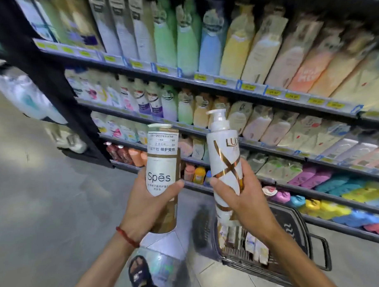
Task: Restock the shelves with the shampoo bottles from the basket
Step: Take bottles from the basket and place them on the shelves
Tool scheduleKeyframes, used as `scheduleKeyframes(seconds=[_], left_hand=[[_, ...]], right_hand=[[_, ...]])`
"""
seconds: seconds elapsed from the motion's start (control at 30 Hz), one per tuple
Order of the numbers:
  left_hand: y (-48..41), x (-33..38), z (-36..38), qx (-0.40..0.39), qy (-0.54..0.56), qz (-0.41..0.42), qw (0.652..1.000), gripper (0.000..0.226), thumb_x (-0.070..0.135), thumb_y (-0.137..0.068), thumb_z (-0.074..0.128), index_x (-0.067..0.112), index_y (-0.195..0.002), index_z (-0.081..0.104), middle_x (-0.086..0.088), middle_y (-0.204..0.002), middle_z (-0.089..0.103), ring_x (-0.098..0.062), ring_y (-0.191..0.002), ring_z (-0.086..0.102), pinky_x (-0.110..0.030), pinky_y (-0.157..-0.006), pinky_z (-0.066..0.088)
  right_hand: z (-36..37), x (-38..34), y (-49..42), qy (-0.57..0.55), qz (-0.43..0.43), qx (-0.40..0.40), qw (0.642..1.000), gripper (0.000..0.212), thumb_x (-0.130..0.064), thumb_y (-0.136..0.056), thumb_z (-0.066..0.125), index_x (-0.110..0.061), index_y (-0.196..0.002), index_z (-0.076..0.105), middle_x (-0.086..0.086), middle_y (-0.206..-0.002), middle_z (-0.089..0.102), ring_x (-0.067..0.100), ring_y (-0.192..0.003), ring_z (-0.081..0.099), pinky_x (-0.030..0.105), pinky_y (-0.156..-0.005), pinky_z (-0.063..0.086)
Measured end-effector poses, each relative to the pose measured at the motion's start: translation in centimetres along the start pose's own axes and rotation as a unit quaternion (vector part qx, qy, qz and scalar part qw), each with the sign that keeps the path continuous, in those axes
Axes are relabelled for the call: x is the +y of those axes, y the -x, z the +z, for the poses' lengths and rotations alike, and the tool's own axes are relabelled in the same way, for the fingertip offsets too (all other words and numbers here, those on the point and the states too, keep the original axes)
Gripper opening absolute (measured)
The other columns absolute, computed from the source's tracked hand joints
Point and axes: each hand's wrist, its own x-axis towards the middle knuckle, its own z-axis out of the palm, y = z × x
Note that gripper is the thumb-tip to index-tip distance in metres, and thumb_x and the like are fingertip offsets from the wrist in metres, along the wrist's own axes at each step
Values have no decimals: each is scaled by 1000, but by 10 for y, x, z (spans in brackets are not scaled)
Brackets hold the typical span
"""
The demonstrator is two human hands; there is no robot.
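My left hand (pixel 143 207) grips a white and gold Spes shampoo bottle (pixel 162 165) upright, thumb across its front. My right hand (pixel 244 197) grips a white Lux pump bottle (pixel 224 155) with a gold X, also upright. Both bottles are held side by side in front of the shelves (pixel 248 145), apart from them. Below my right arm stands the dark basket (pixel 299 229) on the floor, with several white and gold bottles (pixel 254 246) lying inside.
The shelves (pixel 182 78) run from upper left to lower right, packed with rows of coloured bottles and yellow price tags. A black shelf post (pixel 60 92) stands at the left. Grey floor spreads to the left. My sandalled foot (pixel 139 274) is beside the basket.
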Motion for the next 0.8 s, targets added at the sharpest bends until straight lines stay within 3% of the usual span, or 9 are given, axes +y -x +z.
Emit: scheduleKeyframes(seconds=[0.17, 0.27, 0.43, 0.53, 0.67, 0.73, 0.8], left_hand=[[-67, 31, -100, 18, -11, 55, 998, 54, 30, -70, 94, 28, -109, 57, 22, -89, 72, 4, -78, 69, -12, -63, 52], [-104, 58, -154, 26, -23, 88, 996, 64, 54, -57, 88, 32, -107, 54, 24, -91, 71, 3, -80, 68, -15, -65, 53], [-163, 97, -230, 34, -17, 134, 990, 64, 64, -54, 81, 37, -106, 54, 15, -97, 71, 2, -83, 69, -14, -66, 52], [-204, 118, -262, 29, 3, 154, 988, 63, 65, -57, 84, 41, -107, 54, 20, -97, 72, 0, -84, 71, -16, -67, 54], [-263, 143, -292, 28, 4, 182, 983, 53, 73, -56, 82, 55, -98, 54, 18, -100, 71, -2, -87, 71, -21, -69, 57], [-293, 154, -302, 20, 8, 194, 981, 60, 76, -55, 82, 54, -104, 55, 14, -104, 71, -4, -91, 71, -26, -74, 58], [-322, 170, -309, 9, 11, 207, 978, 63, 72, -57, 83, 47, -108, 57, 13, -103, 73, -6, -90, 72, -25, -73, 57]], right_hand=[[92, -54, -55, 4, -58, -7, 998, 51, -50, -87, 77, -50, -132, 53, -18, -119, 73, 5, -105, 72, 16, -87, 56], [144, -86, -89, 0, -88, 1, 996, 44, -46, -88, 78, -52, -124, 54, -17, -112, 74, 5, -97, 72, 17, -80, 56], [215, -137, -144, -4, -136, 26, 990, 57, -55, -80, 79, -54, -129, 50, -28, -113, 70, -6, -99, 68, 7, -78, 51], [246, -165, -182, 1, -163, 21, 986, 58, -54, -86, 80, -51, -135, 48, -26, -118, 69, -4, -104, 67, 7, -81, 50], [272, -197, -239, -3, -194, 20, 981, 66, -63, -78, 75, -49, -137, 48, -22, -118, 70, -1, -105, 68, 10, -84, 51], [281, -208, -268, -7, -211, 21, 977, 70, -61, -78, 75, -43, -140, 49, -21, -118, 70, -1, -104, 68, 12, -84, 52], [288, -218, -296, -10, -223, 20, 975, 65, -61, -77, 76, -48, -135, 51, -20, -116, 71, 1, -103, 69, 14, -84, 53]])
